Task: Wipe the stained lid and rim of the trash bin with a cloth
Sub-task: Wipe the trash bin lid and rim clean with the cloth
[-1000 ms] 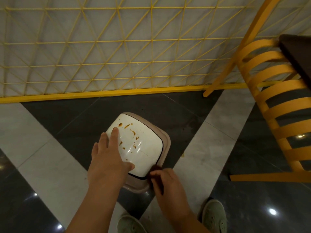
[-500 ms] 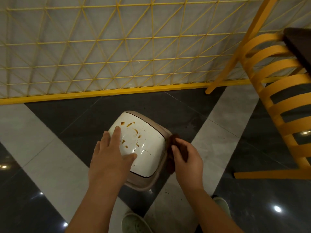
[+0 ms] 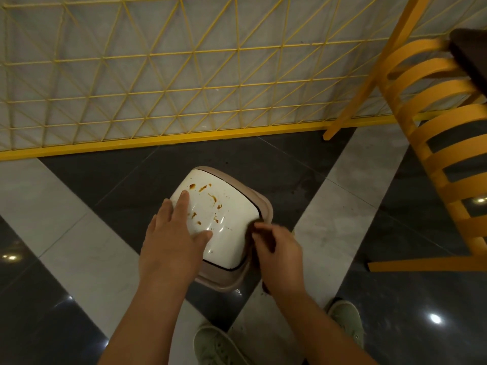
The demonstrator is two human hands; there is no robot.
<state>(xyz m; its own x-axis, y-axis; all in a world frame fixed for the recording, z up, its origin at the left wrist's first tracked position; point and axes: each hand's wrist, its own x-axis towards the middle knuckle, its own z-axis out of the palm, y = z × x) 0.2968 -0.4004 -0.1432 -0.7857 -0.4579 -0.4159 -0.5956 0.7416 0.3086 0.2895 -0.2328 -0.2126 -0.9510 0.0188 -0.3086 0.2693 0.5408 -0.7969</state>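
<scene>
Head view: the small trash bin w/ its glossy white, rounded-square plastic lid (image 3: 224,219) sits on the floor directly under and between both hands, just ahead of the person's shoes. The left hand (image 3: 174,241) lies flat on the lid's near-left part, fingers straight and spread, thumb stretched across toward the lid's centre; it is pressing, not gripping. The right hand (image 3: 279,256) has its fingers curled, pinching a dark brown cloth (image 3: 254,233) against the bin's beige plastic rim (image 3: 264,209) at the lid's right edge. Most of the cloth is hidden under that hand, so how it's folded can't be told.

Orange-brown stain smears (image 3: 208,200) are scattered on the lid just beyond the left fingertips and between the two hands; none look wiped yet.

Judgement: the step in hand is the rim pass on the right side, and the lid face is not yet done. To do it well, the left hand should hold its downward press so the light bin doesn't skid or the lid tip. The cloth should run along the rim channel w/ firm fingertip pressure, incl. the dark gap between lid and rim. Then the cloth should go flat under the palm for the lid, and the left hand should be shifted off the stains so they're reachable. Dried smears prob. need repeat strokes.
</scene>
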